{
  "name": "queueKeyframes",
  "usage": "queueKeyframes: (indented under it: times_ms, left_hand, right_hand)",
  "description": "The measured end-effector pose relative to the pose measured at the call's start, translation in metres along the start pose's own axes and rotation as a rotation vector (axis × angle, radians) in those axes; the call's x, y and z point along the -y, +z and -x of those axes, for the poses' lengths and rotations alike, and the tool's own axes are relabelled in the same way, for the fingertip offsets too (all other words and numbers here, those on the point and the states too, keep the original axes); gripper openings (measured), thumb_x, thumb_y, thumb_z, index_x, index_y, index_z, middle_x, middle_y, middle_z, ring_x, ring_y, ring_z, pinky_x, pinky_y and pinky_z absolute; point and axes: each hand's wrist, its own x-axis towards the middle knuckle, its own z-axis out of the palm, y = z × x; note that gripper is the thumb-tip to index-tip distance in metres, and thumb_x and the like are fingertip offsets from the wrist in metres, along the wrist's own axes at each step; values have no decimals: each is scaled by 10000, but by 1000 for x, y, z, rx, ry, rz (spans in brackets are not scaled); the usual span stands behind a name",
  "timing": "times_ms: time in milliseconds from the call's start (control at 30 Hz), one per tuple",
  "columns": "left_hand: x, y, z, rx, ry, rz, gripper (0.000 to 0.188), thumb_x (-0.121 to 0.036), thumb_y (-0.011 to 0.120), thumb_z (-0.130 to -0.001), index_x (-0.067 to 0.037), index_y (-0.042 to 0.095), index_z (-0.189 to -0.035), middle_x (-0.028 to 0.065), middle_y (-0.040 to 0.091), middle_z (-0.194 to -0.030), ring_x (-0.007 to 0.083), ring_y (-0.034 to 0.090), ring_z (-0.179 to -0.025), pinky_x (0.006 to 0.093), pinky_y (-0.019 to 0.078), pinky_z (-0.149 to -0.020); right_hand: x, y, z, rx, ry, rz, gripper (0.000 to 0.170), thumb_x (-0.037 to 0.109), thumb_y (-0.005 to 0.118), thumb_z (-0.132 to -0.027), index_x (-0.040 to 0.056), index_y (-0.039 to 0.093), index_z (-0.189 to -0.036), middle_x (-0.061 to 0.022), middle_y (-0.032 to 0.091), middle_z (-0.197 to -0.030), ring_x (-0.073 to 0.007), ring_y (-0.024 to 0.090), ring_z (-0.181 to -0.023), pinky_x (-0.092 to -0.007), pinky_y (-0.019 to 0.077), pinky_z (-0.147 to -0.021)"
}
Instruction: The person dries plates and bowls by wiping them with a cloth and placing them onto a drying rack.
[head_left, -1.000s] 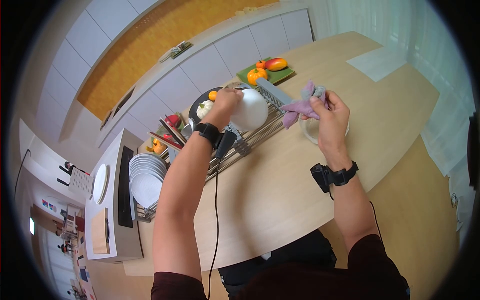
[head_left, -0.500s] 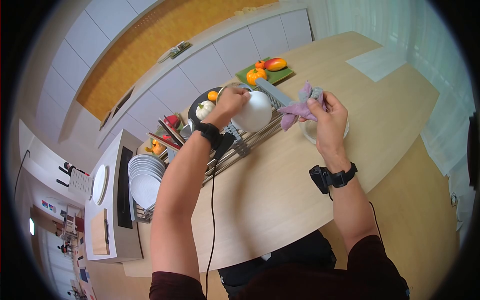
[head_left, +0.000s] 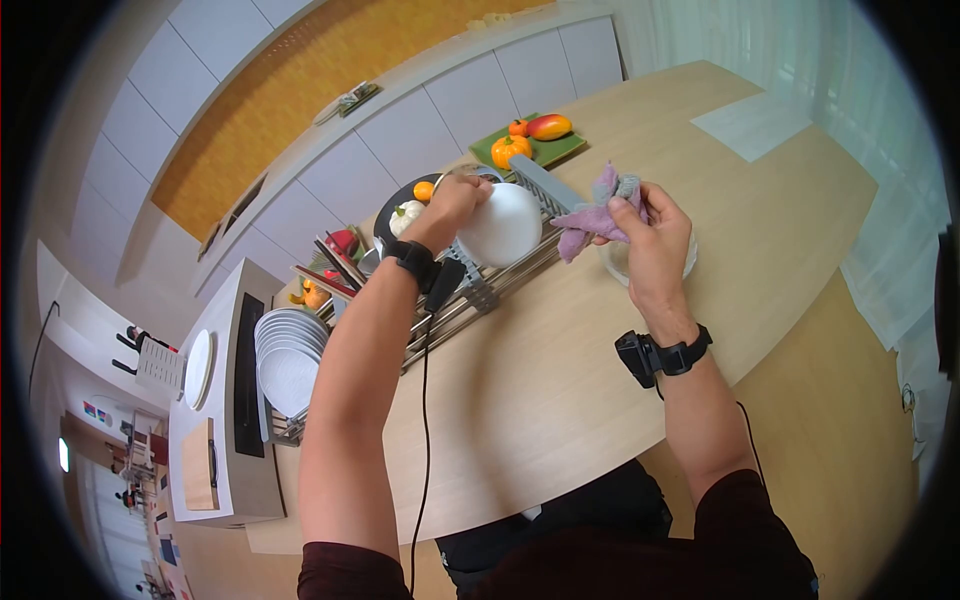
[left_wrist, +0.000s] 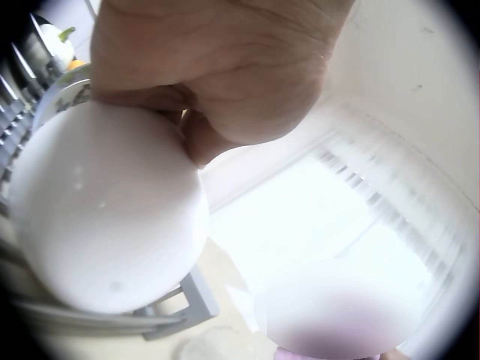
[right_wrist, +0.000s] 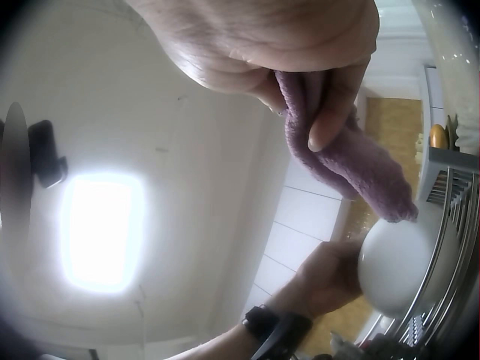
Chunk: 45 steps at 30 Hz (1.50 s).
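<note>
Two hands in play, one thing in each! Centre of the frame, the left hand (head_left: 458,208) has thumb and fingers clamped on the edge of one white bowl (head_left: 505,228), a grip that seems meant to leave its rounded face clear. In the head view it overlaps the dish rack (head_left: 483,295); whether they touch, I can't tell. Right of centre, the right hand (head_left: 660,240) pinches one purple cloth (head_left: 603,222), bunched, probably so a short end stays handy. One clear bowl (head_left: 616,262) shows behind that hand. Over at left, plates (head_left: 290,375) stand on edge, likely to save room, too overlapped to count surely. Top centre, one green tray (head_left: 572,150) gathers three: two orange pumpkins (head_left: 512,150) and one mango (head_left: 550,127).
</note>
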Motion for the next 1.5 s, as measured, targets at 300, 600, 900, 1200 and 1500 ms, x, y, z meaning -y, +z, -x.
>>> queueKeyframes:
  times_ms: [300,600,900,1200,1500]
  left_hand:
    - [-9,15,20,40,32,-31,362,-277,657,-1051,22,733,-1240,94,743,-1090,181,674,-973,360,525,-904]
    - [-4,10,25,89,39,-96,532,-367,662,-1045,27,652,-1402,162,710,-1308,251,673,-1193,381,503,-1045]
    - [-5,6,30,68,88,-131,525,-355,667,-1059,10,636,-1435,171,732,-1242,237,687,-1142,376,520,-1009]
    - [18,2,25,-99,117,-200,478,-361,658,-1035,43,722,-1283,227,765,-1147,301,737,-1059,398,556,-941]
    - [28,8,35,-273,38,-167,467,-347,635,-1048,73,724,-1231,232,775,-1057,323,745,-1000,414,561,-895]
  right_hand:
    - [1,1,1,1,3,21,257,-9,674,-975,-127,658,-1203,-118,706,-1038,-149,709,-827,-300,640,-628]
    - [-2,1,2,10,2,38,267,-3,681,-972,-122,661,-1211,-127,713,-1057,-156,716,-849,-302,644,-621]
    - [-2,2,2,16,21,39,271,0,681,-970,-124,662,-1210,-126,714,-1051,-158,718,-831,-300,638,-604]
    - [-3,1,2,21,12,30,264,9,681,-972,-121,667,-1201,-128,715,-1050,-159,720,-825,-299,640,-615]
    - [-5,2,3,35,27,47,262,14,683,-966,-119,673,-1192,-129,720,-1038,-161,727,-822,-299,638,-616]
